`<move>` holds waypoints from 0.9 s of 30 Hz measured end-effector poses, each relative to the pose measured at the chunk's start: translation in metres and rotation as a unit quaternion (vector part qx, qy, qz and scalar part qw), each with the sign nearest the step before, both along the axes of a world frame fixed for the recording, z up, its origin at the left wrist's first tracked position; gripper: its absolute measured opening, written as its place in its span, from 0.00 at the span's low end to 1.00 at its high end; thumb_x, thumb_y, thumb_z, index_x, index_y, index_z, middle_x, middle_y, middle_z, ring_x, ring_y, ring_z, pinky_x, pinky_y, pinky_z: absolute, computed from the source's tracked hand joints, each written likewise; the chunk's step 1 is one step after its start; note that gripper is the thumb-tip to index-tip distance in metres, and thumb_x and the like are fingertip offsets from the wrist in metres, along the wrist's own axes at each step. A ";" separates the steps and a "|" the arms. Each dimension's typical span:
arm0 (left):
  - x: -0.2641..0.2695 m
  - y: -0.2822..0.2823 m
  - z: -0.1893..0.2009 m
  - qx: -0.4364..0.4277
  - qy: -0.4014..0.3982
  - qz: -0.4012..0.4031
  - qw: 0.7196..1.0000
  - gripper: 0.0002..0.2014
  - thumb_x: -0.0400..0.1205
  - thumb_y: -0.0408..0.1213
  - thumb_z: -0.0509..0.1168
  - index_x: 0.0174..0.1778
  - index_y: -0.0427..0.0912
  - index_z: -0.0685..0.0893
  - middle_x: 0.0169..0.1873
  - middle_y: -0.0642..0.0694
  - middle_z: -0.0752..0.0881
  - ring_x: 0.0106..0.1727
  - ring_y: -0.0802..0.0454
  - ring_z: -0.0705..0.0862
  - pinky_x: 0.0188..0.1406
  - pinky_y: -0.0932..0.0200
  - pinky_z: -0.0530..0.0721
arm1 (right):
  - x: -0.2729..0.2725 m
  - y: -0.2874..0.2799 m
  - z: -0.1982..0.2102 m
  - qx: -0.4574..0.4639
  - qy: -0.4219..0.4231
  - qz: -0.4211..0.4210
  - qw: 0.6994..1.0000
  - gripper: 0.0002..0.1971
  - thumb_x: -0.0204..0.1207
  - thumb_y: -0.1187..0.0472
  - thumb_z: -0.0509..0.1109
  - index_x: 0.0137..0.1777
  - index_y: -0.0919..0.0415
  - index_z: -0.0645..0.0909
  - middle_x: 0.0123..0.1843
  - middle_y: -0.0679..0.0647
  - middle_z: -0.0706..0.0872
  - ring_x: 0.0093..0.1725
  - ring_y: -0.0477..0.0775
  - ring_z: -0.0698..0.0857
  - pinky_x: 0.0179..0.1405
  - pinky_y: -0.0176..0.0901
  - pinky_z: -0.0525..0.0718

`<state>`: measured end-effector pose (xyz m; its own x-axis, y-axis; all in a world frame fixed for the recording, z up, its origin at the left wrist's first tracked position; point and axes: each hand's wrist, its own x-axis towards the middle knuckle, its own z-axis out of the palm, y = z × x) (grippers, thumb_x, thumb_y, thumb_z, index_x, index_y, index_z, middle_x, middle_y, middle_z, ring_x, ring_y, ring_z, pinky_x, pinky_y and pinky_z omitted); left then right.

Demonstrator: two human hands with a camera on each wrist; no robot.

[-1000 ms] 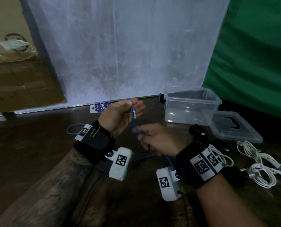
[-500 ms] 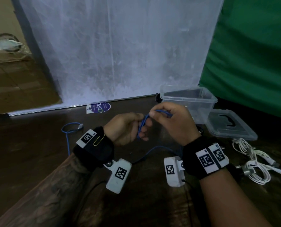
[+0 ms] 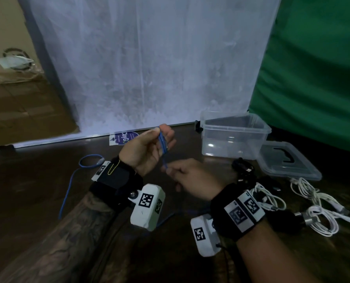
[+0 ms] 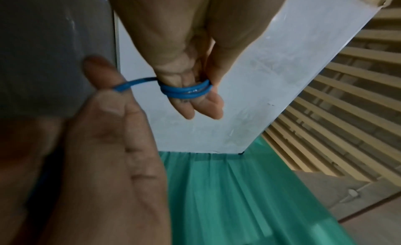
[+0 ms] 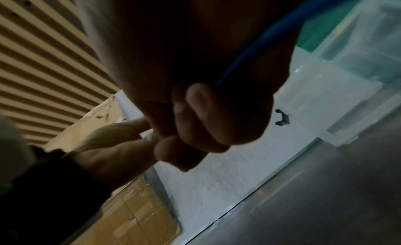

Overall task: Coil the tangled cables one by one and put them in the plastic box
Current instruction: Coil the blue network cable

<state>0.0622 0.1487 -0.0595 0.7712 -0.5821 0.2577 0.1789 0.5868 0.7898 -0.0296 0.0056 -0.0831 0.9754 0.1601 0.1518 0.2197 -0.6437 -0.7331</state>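
Blue cable loops round left hand fingers; right hand pinches it.

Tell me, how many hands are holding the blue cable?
2. The left hand has the blue cable looped around its fingers, held up over the table. The right hand pinches the same cable just below it, feeding it on.

Dark table: plastic box, seemingly white cables
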 end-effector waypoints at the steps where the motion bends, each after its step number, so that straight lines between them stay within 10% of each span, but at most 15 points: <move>1: 0.004 0.001 -0.002 0.012 -0.006 0.021 1.000 0.07 0.85 0.32 0.54 0.50 0.36 0.77 0.42 0.44 0.81 0.41 0.53 0.87 0.51 0.57 0.85 | -0.003 0.003 0.003 -0.015 -0.003 0.015 1.000 0.13 0.87 0.54 0.61 0.57 0.56 0.88 0.33 0.45 0.83 0.31 0.43 0.82 0.38 0.40 0.78; 4: 0.009 0.004 -0.005 0.067 -0.033 0.090 0.993 0.09 0.87 0.29 0.52 0.51 0.34 0.78 0.38 0.44 0.84 0.40 0.51 0.87 0.44 0.58 0.86 | -0.007 0.002 0.012 0.003 -0.053 0.015 0.998 0.13 0.84 0.54 0.67 0.52 0.61 0.90 0.34 0.46 0.87 0.35 0.43 0.85 0.41 0.44 0.82; 8: 0.007 0.006 -0.010 0.169 -0.110 0.150 0.968 0.09 0.86 0.28 0.57 0.48 0.32 0.83 0.32 0.45 0.88 0.35 0.50 0.86 0.37 0.59 0.85 | -0.013 -0.012 0.027 0.149 -0.101 -0.005 0.984 0.09 0.83 0.64 0.69 0.48 0.69 0.88 0.20 0.37 0.79 0.21 0.36 0.77 0.23 0.24 0.70; 12: -0.008 0.002 -0.009 0.276 -0.240 0.094 0.926 0.13 0.85 0.35 0.59 0.41 0.31 0.83 0.32 0.37 0.85 0.34 0.42 0.78 0.36 0.53 0.72 | -0.013 -0.012 0.034 0.156 -0.181 -0.014 0.971 0.11 0.84 0.65 0.67 0.44 0.69 0.87 0.29 0.44 0.87 0.29 0.40 0.84 0.34 0.26 0.78; 15: -0.024 -0.007 -0.004 0.248 -0.182 0.045 0.950 0.14 0.87 0.33 0.54 0.42 0.33 0.81 0.29 0.43 0.84 0.31 0.47 0.81 0.35 0.55 0.76 | -0.006 -0.017 0.030 0.169 -0.207 -0.033 0.963 0.12 0.85 0.64 0.65 0.41 0.65 0.84 0.33 0.57 0.89 0.36 0.56 0.89 0.47 0.51 0.86; 24: -0.031 -0.007 0.001 0.205 -0.133 -0.083 0.966 0.14 0.79 0.36 0.57 0.52 0.27 0.79 0.32 0.42 0.80 0.34 0.48 0.79 0.45 0.51 0.83 | 0.007 -0.028 0.013 0.257 -0.170 -0.070 0.949 0.12 0.84 0.56 0.67 0.42 0.62 0.82 0.38 0.63 0.87 0.39 0.67 0.89 0.42 0.67 0.87; 27: -0.033 -0.004 0.005 0.151 -0.081 -0.141 0.975 0.11 0.83 0.33 0.56 0.52 0.31 0.80 0.31 0.44 0.79 0.33 0.52 0.80 0.47 0.51 0.85 | 0.010 -0.028 0.007 0.280 -0.127 -0.114 0.945 0.08 0.85 0.57 0.66 0.47 0.58 0.85 0.36 0.57 0.86 0.29 0.50 0.82 0.27 0.48 0.79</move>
